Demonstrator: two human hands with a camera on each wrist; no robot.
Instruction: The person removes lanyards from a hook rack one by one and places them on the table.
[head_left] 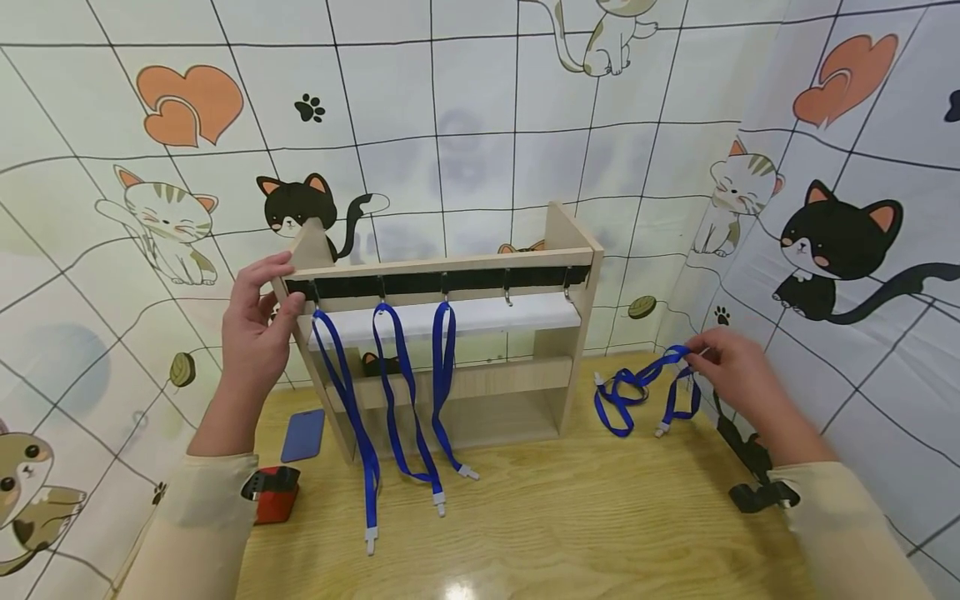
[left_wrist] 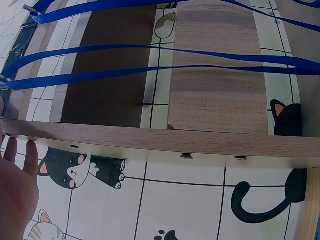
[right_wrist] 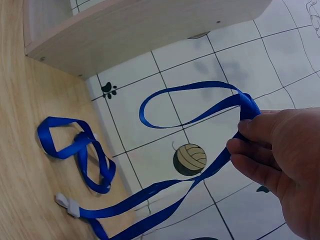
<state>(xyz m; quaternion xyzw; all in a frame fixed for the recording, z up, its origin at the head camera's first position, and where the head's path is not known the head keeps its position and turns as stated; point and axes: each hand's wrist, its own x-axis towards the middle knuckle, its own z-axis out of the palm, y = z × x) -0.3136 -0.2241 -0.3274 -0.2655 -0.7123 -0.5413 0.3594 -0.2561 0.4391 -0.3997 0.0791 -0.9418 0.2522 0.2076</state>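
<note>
My left hand (head_left: 262, 321) grips the upper left corner of a wooden rack (head_left: 450, 379), thumb in front and fingers over the side. Blue lanyards hang from the rack's hooks: one at the left (head_left: 371, 492), a second (head_left: 397, 342) beside it, and a third (head_left: 437, 358) at the middle hook. Off to the right, my right hand (head_left: 731, 375) pinches another blue lanyard (right_wrist: 220, 160) between thumb and fingers, its loop sticking out past the fingertips and its white clip (right_wrist: 73, 207) dangling. One more blue lanyard (right_wrist: 46, 142) lies bunched on the table behind it.
Two bare hooks, one right of centre (head_left: 507, 296) and one at the right end (head_left: 568, 292), sit on the rack's black strip (head_left: 480, 283). A blue card (head_left: 303, 435) and a red object (head_left: 276, 504) lie left of the rack on the wooden table (head_left: 540, 517). Cat-print sheeting (head_left: 480, 167) encloses the back and sides.
</note>
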